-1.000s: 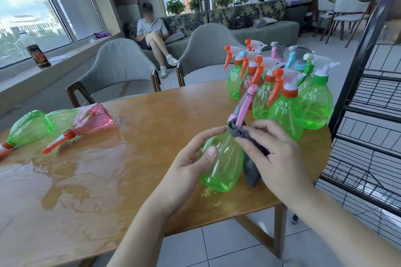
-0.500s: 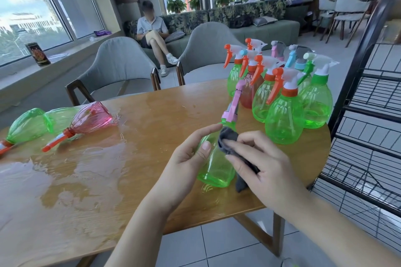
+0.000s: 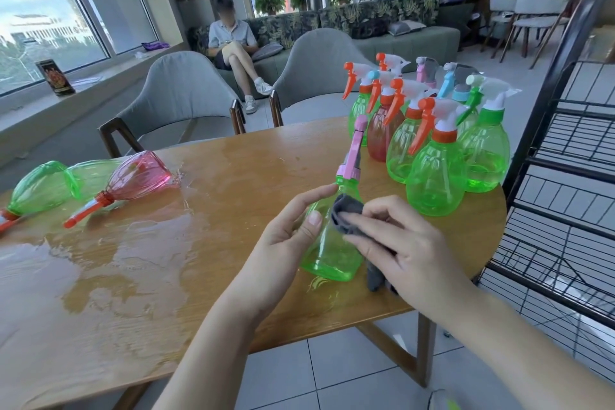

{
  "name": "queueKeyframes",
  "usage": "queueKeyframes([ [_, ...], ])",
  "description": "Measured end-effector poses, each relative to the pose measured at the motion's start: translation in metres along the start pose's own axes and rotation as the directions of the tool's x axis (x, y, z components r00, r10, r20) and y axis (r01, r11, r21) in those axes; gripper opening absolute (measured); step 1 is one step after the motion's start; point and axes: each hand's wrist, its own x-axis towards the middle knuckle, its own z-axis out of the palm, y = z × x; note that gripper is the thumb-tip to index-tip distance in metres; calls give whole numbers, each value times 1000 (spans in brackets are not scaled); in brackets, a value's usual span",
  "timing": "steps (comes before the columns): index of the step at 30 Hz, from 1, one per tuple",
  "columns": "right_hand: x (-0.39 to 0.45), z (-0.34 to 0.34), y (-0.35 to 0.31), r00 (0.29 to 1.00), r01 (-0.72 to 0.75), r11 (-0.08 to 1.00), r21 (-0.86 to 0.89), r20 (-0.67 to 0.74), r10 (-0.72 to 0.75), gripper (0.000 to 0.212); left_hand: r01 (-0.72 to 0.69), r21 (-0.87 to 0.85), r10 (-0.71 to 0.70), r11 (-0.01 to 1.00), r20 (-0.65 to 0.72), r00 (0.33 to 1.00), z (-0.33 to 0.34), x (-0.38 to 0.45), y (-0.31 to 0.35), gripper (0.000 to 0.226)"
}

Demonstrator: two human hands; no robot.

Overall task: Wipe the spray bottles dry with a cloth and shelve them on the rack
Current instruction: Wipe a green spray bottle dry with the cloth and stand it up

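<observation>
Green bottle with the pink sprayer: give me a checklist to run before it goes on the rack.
1. Left hand holds the green bottle: ok.
2. Right hand presses the grey cloth on the bottle: ok.
3. Bottle wiped fully dry: cannot tell.
4. Rack shelf beside the table free: ok.
5. Table dry for setting it down: not ok, puddle at left.

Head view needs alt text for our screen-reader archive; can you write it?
A left hand holds a green spray bottle above a wet wooden table while the right hand rubs it with a grey cloth. More bottles stand behind; a black wire rack is at right.
</observation>
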Motion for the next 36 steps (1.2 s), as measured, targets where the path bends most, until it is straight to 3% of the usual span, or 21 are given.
queueKeyframes([
  [3,7,-6,4,985,-154,986,67,-69,158,27,4,-26,-4,1000,28,1000,3,1,-4,39],
  [6,6,-12,-3,975,-222,955,198,26,221,23,-1,-69,3,998,28,1000,5,1,-7,42],
  [10,3,-19,-12,933,-358,802,478,140,333,33,-6,-75,8,997,27,1000,3,2,-10,41],
  [15,-8,-5,-14,971,-235,923,305,117,208,21,26,-123,-32,992,-46,998,5,4,-10,41],
  [23,-20,-2,-20,995,-12,990,140,98,-2,23,34,-150,-42,988,-50,998,5,3,-8,40],
  [31,-10,-4,-12,994,-107,985,137,-20,111,24,19,-137,-14,990,32,999,0,1,-2,39],
  [36,9,-12,-7,943,-255,956,146,-183,279,23,-32,-87,41,996,105,994,-5,2,-8,41],
])
